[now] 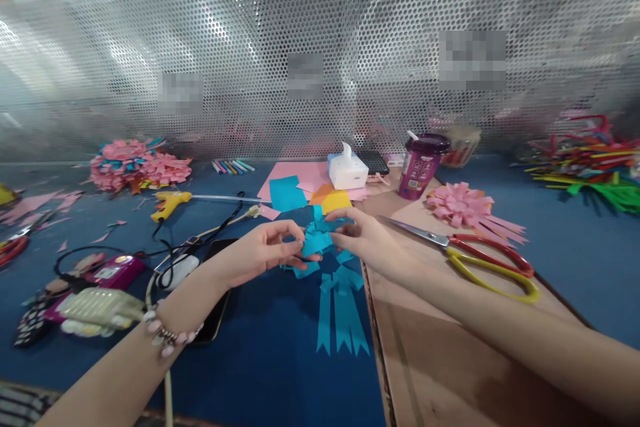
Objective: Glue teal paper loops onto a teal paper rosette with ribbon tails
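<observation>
Left hand: Your left hand (270, 250) had its fingertips pinched together on one side of the blue paper piece (316, 239).
Right hand: Your right hand (363, 233) was pinched on the other side of the same piece.
Blue paper piece: It was held up between your two hands, just above the blue surface (280, 373). It was right over the blue bow (343, 307), which lay flat below.
Rip: The paper looked thin. If you pulled your hands apart too hard, I think it could tear.
Squash: If you pinched too tight, the little folds could get crushed.
Drop: If one hand let go, the piece could fall. Blue on blue is hard to see, and it could get mixed up with the scraps beside the bow.
Scissors: The scissors (475, 257) lay on the brown board (450, 360) near your right arm, with the sharp tips pointing toward your right hand. A quick slide sideways could bump them.
Glue gun: The glue gun (170, 203) lay past your left hand, and its black cord looped near your left wrist. I could not tell if it was hot. The cord could catch your wrist and drag things.
Cup: The purple cup (423, 163) stood well behind your right hand. A long reach could knock it over.
</observation>
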### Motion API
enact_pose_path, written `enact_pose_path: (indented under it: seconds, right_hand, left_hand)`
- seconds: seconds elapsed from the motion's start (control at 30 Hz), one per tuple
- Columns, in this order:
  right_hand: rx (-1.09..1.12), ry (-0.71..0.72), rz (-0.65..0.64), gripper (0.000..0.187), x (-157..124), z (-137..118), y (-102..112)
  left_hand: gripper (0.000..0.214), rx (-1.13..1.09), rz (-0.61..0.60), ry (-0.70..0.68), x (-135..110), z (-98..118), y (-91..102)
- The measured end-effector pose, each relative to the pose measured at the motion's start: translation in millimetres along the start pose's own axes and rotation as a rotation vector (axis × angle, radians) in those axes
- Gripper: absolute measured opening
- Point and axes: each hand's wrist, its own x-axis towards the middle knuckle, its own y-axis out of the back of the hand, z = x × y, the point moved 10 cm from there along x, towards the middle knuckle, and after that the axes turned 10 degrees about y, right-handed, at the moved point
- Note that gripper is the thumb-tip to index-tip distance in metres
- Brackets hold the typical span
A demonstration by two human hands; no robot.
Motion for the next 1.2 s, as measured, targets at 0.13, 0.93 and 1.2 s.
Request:
enact_pose_path:
  seconds: [0.13, 0.93, 1.2]
  right_hand:
    - [0.140, -0.042, 0.097, 0.032, -3, 5, 14]
    - [0.033, 0.097, 0.160, 0.031, -95, -10, 18]
    - [0.056, 0.057, 0.137, 0.025, -99, -8, 15]
  left_hand:
    - [0.012, 0.028, 0.092, -0.014, -2, 5, 12.5]
    - [0.017, 0.725, 0.055, 0.033, -5, -1, -23.0]
    - [0.019, 0.801, -0.002, 0.002, -6, -3, -28.6]
